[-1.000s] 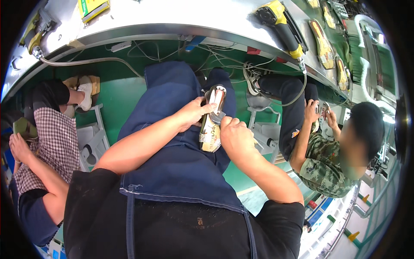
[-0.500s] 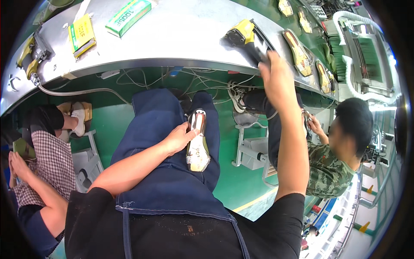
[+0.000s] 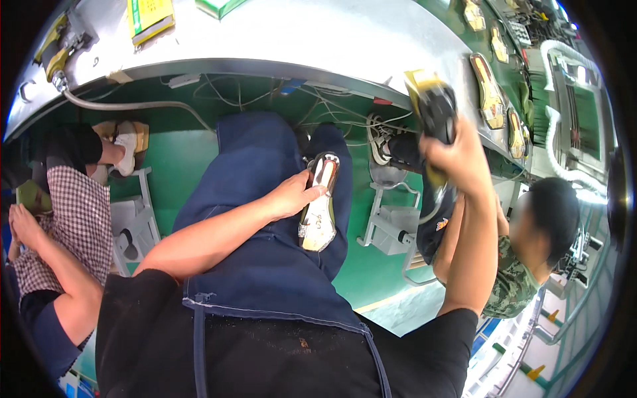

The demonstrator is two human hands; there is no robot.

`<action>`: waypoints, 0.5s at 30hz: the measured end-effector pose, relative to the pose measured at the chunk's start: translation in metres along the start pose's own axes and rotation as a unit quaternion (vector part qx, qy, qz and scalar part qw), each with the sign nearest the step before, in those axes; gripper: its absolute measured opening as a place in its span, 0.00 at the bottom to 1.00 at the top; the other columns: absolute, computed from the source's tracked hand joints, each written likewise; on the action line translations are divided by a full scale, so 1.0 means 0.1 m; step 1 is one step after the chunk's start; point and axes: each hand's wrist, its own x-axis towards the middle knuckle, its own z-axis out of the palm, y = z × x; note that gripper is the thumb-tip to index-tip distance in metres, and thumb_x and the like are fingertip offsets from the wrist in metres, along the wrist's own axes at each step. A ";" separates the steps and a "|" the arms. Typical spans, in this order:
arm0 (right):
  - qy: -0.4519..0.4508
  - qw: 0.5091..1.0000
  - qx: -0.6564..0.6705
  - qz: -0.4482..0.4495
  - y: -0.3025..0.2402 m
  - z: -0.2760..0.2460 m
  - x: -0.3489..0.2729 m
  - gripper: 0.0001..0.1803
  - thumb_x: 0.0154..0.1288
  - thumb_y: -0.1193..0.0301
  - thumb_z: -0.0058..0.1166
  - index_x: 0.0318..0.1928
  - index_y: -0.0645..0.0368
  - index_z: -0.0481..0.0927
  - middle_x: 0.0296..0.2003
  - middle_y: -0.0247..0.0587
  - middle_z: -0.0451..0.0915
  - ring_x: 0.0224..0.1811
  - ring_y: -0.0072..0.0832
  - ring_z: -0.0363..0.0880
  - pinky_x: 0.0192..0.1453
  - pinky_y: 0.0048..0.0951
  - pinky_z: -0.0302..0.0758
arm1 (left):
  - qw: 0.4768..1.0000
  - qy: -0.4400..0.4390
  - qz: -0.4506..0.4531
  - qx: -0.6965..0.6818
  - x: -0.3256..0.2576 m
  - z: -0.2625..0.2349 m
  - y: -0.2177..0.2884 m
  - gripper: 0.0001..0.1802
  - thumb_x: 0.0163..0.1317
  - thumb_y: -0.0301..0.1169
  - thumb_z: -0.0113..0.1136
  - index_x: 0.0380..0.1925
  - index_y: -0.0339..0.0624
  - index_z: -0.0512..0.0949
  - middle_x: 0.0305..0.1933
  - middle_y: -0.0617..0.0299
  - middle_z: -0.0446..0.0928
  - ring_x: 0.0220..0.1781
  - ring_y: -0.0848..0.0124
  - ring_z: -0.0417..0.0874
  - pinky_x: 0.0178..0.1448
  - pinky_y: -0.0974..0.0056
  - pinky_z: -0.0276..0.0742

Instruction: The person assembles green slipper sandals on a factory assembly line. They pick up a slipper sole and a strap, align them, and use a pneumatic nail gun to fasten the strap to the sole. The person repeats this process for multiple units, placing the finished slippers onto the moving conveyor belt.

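Observation:
My left hand grips a shoe last upside down on my lap, thumb on its pale sole, which has a reddish strip toward the far end. The last lies over my dark blue apron. To the right, my right hand is wrapped round a yellow and black air stapler, held in the air just off the front edge of the metal table. The stapler is blurred by motion, and a hose hangs below it.
A second yellow air stapler with a hose lies at the table's left end. Yellow and green boxes sit farther back. More lasts lie right. Co-workers sit on both sides; loose cables hang under the table.
My right hand has lifted the air stapler off the table and drawn it nearer, to the right. My left hand still holds the last. The whole view has shifted slightly.

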 end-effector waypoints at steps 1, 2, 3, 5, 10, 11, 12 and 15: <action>-0.008 0.999 0.034 -0.024 0.02 0.16 -0.19 0.28 0.52 0.70 0.70 0.55 0.65 0.80 0.34 0.30 0.80 0.35 0.18 0.77 0.42 0.26 0.76 | 1.000 0.002 0.002 0.003 0.01 0.01 -0.01 0.31 0.76 0.38 0.61 0.69 0.25 0.68 0.64 0.43 0.80 0.66 0.58 0.81 0.71 0.58 0.73; -0.011 0.996 0.068 -0.049 0.05 0.34 -0.33 0.27 0.52 0.71 0.71 0.54 0.64 0.81 0.33 0.28 0.79 0.34 0.18 0.76 0.40 0.26 0.76 | 1.000 0.000 0.006 0.011 0.05 0.01 -0.01 0.31 0.76 0.38 0.61 0.69 0.25 0.68 0.64 0.43 0.80 0.66 0.58 0.82 0.71 0.58 0.74; -0.048 0.995 0.087 -0.028 0.11 0.47 -0.43 0.26 0.51 0.71 0.71 0.52 0.65 0.81 0.32 0.28 0.79 0.34 0.18 0.75 0.40 0.26 0.75 | 1.000 -0.005 -0.004 0.031 0.04 0.02 0.06 0.30 0.76 0.37 0.61 0.68 0.26 0.69 0.63 0.45 0.81 0.65 0.59 0.82 0.70 0.59 0.74; -0.134 0.986 0.098 0.019 0.27 0.69 -0.47 0.25 0.51 0.70 0.72 0.50 0.66 0.81 0.32 0.29 0.79 0.34 0.18 0.74 0.40 0.26 0.75 | 1.000 -0.022 -0.012 0.013 0.04 0.01 0.09 0.28 0.76 0.36 0.61 0.68 0.27 0.70 0.62 0.46 0.81 0.65 0.60 0.82 0.70 0.59 0.74; -0.243 0.967 0.041 0.067 0.56 0.92 -0.37 0.24 0.51 0.70 0.70 0.47 0.69 0.81 0.30 0.35 0.81 0.32 0.21 0.76 0.40 0.29 0.77 | 0.999 -0.049 -0.003 0.014 0.18 0.02 0.11 0.30 0.75 0.30 0.60 0.74 0.32 0.66 0.67 0.47 0.78 0.69 0.62 0.79 0.74 0.58 0.71; -0.249 0.965 0.032 0.071 0.65 0.87 -0.30 0.24 0.51 0.70 0.70 0.47 0.69 0.81 0.31 0.35 0.82 0.32 0.21 0.77 0.40 0.29 0.77 | 0.998 -0.052 -0.007 0.022 0.30 0.04 0.11 0.31 0.75 0.29 0.61 0.74 0.32 0.66 0.68 0.47 0.78 0.69 0.62 0.78 0.75 0.58 0.71; -0.254 0.964 0.023 0.076 0.73 0.80 -0.22 0.23 0.51 0.70 0.70 0.47 0.69 0.81 0.31 0.35 0.82 0.33 0.21 0.78 0.41 0.29 0.77 | 0.998 -0.055 -0.010 0.030 0.42 0.06 0.11 0.32 0.74 0.28 0.61 0.75 0.33 0.65 0.68 0.47 0.78 0.70 0.61 0.78 0.75 0.58 0.71; -0.287 0.952 0.033 0.106 0.83 0.68 -0.10 0.23 0.51 0.70 0.71 0.47 0.69 0.82 0.32 0.36 0.83 0.33 0.22 0.79 0.42 0.29 0.78 | 0.998 -0.066 -0.016 0.016 0.54 0.08 0.12 0.35 0.73 0.28 0.63 0.77 0.34 0.62 0.71 0.47 0.76 0.73 0.61 0.75 0.78 0.58 0.67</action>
